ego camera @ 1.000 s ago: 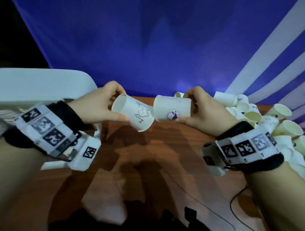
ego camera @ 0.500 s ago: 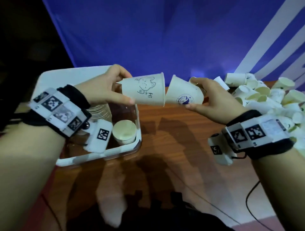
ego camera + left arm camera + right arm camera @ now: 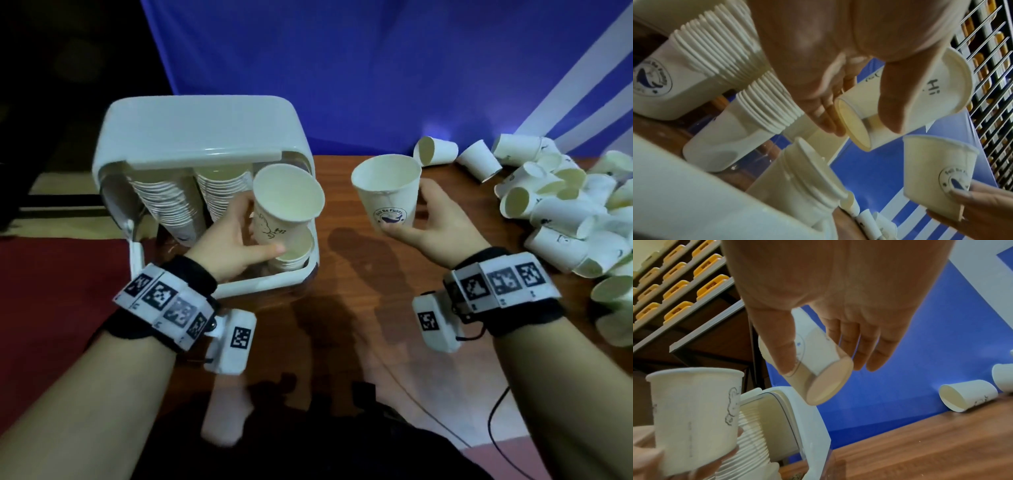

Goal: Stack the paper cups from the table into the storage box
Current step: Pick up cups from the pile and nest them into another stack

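Note:
My left hand point(image 3: 236, 236) grips a white paper cup with a bear drawing and "Hi" point(image 3: 286, 205), mouth up, just above a short stack of cups point(image 3: 294, 255) in the right front corner of the white storage box point(image 3: 260, 282). The same bear cup point(image 3: 906, 104) shows in the left wrist view, and the bear cup point(image 3: 694, 415) in the right wrist view. My right hand point(image 3: 428, 226) holds a whale-logo cup point(image 3: 388, 192) upright over the table, right of the box; this whale-logo cup point(image 3: 813, 363) is pinched between thumb and fingers.
Two tall leaning stacks of cups point(image 3: 178, 202) fill the box under its raised lid point(image 3: 198, 126). A heap of loose cups point(image 3: 565, 212) lies on the wooden table point(image 3: 359, 274) at the right. A black cable point(image 3: 493, 421) runs along the near right.
Both cups have been turned mouth up and drawn apart. My left hand has carried the bear cup down over the short stack in the box; the view has tilted down.

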`<state>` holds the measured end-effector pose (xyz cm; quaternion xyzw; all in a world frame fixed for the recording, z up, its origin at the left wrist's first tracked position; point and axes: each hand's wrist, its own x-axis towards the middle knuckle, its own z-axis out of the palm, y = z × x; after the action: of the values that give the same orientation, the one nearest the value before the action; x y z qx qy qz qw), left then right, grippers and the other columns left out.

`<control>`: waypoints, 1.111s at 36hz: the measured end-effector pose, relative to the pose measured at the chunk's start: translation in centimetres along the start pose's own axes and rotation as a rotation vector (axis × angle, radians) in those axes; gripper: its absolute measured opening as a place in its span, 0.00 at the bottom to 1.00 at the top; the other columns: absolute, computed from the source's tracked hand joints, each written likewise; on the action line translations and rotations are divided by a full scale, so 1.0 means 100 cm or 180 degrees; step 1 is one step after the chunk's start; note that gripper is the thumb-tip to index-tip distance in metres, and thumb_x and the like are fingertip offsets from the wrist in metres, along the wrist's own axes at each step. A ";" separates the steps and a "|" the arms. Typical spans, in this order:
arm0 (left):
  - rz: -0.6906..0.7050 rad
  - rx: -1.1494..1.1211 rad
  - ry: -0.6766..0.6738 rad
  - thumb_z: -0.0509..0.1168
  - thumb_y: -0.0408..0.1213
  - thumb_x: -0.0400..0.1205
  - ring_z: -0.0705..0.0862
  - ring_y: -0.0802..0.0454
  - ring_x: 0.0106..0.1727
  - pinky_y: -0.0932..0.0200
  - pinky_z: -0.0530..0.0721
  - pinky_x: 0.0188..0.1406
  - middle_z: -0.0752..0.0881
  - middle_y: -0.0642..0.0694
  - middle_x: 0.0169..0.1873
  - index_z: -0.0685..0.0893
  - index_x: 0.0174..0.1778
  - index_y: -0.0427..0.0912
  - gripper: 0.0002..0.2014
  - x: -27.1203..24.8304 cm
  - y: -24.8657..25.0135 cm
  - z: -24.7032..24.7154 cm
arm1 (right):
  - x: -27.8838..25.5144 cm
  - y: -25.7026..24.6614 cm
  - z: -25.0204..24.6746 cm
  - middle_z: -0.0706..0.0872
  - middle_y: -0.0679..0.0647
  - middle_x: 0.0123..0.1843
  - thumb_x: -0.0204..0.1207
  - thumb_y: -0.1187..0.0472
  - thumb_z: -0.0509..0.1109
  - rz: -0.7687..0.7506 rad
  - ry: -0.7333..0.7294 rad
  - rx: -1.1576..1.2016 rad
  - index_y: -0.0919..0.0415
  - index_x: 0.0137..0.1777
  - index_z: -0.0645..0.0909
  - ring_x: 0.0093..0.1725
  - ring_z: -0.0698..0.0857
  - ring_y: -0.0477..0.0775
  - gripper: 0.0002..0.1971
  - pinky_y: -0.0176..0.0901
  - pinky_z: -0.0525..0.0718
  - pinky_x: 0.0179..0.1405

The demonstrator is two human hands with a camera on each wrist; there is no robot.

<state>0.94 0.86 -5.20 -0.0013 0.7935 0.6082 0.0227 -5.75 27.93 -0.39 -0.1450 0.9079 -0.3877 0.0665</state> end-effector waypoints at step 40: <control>-0.0555 0.1137 -0.0159 0.77 0.34 0.68 0.70 0.54 0.69 0.67 0.67 0.63 0.71 0.47 0.70 0.59 0.77 0.42 0.44 0.005 -0.032 0.009 | 0.016 -0.007 0.111 0.62 0.57 0.76 0.62 0.56 0.81 0.0113 -0.0788 0.0076 0.54 0.78 0.56 0.75 0.67 0.56 0.48 0.58 0.71 0.74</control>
<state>0.57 0.97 -8.50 -0.0508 0.8848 0.4533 0.0949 -4.55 19.36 -7.60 -0.1748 0.8904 -0.3764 0.1867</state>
